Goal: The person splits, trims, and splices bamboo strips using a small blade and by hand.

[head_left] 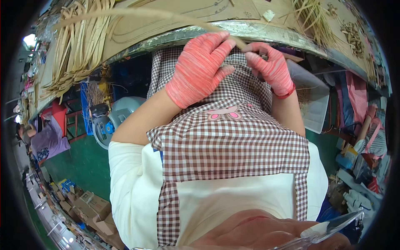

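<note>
A long, thin, pale plant-fibre weaving strip [166, 15] arcs over the bench from the upper left to my hands, blurred along its length. My left hand [200, 68], in a pink knitted glove, has its fingertips closed on the strip, with the thumb standing apart below. To its right, my right hand [271, 66], in a matching glove, pinches the strip near its right end. Both hands are held above my lap at the bench's near edge. The fingers' undersides are partly hidden.
On the bench [162, 31], a heap of flat woven strips [81, 41] lies left and a bundle of thin strips [314, 21] right. A small white block [268, 16] sits between. Below are a grey plastic bin [316, 100], a grey round-bodied machine [125, 108] and cardboard boxes [91, 205].
</note>
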{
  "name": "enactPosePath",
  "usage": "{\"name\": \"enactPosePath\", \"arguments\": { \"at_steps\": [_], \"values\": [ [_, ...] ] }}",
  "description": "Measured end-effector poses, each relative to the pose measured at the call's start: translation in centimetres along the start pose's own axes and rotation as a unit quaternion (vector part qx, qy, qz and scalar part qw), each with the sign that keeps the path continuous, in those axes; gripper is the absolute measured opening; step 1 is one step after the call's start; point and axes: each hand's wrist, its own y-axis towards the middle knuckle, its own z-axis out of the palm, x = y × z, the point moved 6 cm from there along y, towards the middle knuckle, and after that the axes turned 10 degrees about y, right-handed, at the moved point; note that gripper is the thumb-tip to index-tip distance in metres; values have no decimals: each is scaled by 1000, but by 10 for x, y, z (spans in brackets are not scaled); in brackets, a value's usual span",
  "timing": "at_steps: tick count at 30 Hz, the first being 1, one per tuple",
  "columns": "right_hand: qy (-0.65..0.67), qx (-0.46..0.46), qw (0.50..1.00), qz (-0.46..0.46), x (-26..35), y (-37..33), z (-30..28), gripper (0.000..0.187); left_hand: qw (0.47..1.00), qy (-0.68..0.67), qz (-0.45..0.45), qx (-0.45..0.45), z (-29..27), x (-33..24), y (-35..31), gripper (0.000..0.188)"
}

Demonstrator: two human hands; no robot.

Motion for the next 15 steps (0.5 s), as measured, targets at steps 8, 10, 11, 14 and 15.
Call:
{"name": "enactPosePath", "arguments": {
  "at_steps": [8,10,11,14,15],
  "values": [
    [177,82,980,46,-16,-17,30,30,977,-149,-33,151,20,-8,0,54],
    [200,71,976,43,-24,-20,33,30,975,-160,-58,143,30,-1,-10,48],
    [222,62,972,39,-28,-21,33,31,973,-169,-83,134,32,4,-14,42],
    [252,72,965,28,-41,-29,29,34,971,-156,-92,155,32,8,-17,33],
    [271,81,957,72,-47,-32,29,35,969,-157,-95,165,33,8,-19,32]
  ]
}}
